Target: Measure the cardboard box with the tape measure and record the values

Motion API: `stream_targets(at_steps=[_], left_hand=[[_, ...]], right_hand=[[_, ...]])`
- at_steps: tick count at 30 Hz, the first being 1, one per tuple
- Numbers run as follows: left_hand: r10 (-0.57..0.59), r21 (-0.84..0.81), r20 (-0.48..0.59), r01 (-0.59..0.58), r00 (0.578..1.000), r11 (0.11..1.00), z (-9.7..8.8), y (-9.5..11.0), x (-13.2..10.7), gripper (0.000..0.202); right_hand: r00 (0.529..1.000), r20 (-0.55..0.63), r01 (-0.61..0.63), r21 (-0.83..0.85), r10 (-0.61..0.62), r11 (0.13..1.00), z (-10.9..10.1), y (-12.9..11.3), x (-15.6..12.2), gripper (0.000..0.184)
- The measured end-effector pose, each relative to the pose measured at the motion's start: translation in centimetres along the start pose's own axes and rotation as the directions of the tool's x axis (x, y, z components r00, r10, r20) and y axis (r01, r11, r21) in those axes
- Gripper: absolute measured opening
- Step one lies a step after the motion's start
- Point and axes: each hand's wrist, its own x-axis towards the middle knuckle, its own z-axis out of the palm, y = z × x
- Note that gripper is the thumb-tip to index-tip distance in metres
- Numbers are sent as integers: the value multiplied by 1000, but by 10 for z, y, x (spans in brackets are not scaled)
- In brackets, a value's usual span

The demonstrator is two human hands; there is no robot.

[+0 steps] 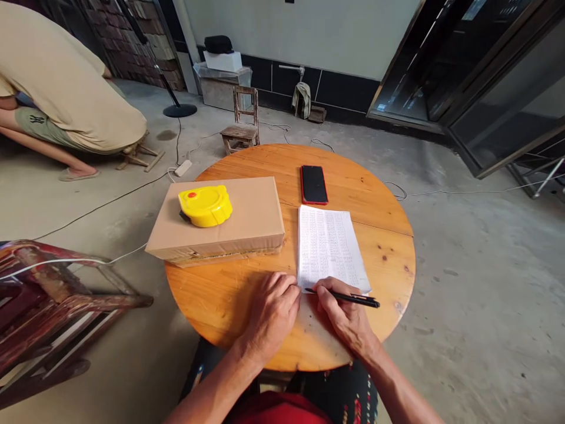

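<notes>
My right hand (342,315) is closed around a black pen (355,299), its tip at the lower left corner of a white sheet of paper (329,244) covered in rows of small writing. My left hand (271,312) rests on the round wooden table (388,259) just left of that corner, fingers curled loosely with the fingertips touching the paper's edge. A flat cardboard box (247,221) lies on the left half of the table with a yellow tape measure (205,205) on top. A red-cased phone (313,184) lies screen up beyond the paper.
Another person (66,88) crouches at the far left on the concrete floor. A dark red wooden stool frame (53,300) stands close at my left. A small wooden chair (242,121), a floor stand base (179,110), cables and boxes lie behind the table; glass doors stand at the right.
</notes>
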Motion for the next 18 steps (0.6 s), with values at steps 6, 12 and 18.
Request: stream_targets(at_steps=[6, 12, 18], left_hand=[[-2, -73, -15, 1, 1000, 997, 1, -1, 0, 18], [-17, -82, -28, 15, 999, 997, 1, -2, 1, 20], [-1, -90, -28, -2, 1000, 996, 2, -4, 0, 18]], right_hand=[[999, 6, 47, -49, -47, 998, 2, 5, 1, 24], [994, 20, 105, -108, -104, 989, 4, 3, 1, 22], [996, 28, 91, -105, -88, 990, 4, 2, 2, 22]])
